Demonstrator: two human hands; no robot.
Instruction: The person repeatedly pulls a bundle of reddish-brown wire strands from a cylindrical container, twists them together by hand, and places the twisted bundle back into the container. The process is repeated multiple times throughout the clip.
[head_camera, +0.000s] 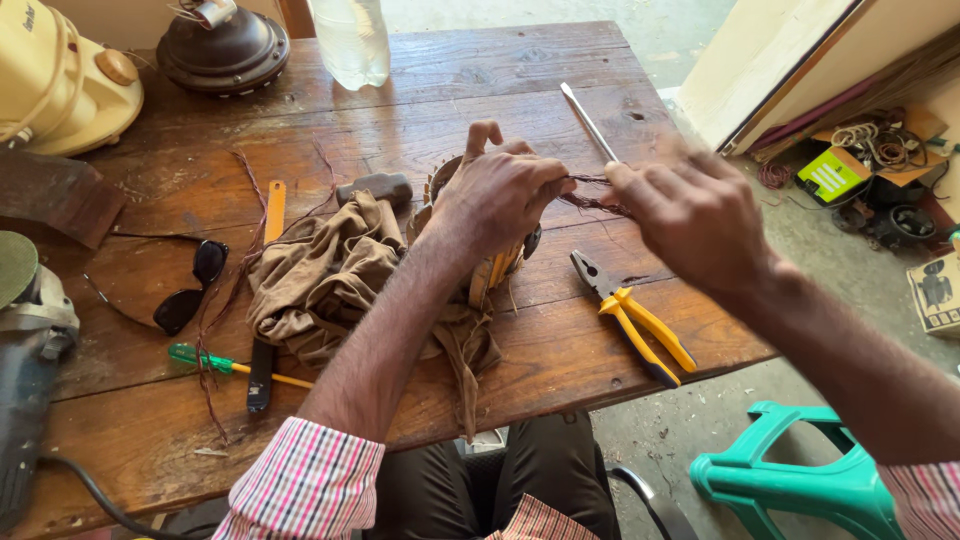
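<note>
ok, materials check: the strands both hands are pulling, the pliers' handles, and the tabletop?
Strands: thin reddish-brown wire, probably enamelled copper, pulled taut between left hand and right hand. Pliers: dark dull metal jaws, handles in glossy yellow sleeves, likely plastic or rubber. Table: brown wooden planks, visible grain, knots and scratches, worn matte finish.

Yellow-handled pliers (632, 318), brown cloth (320, 275), green-handled screwdriver (215, 363), black sunglasses (190, 288), teal stool (800, 480).

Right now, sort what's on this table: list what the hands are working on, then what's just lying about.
In hand:
left hand
right hand
copper wire strands
wound motor stator

Lying about:
yellow-handled pliers
sunglasses
green screwdriver
brown cloth
hammer
plastic bottle
metal rod
</note>
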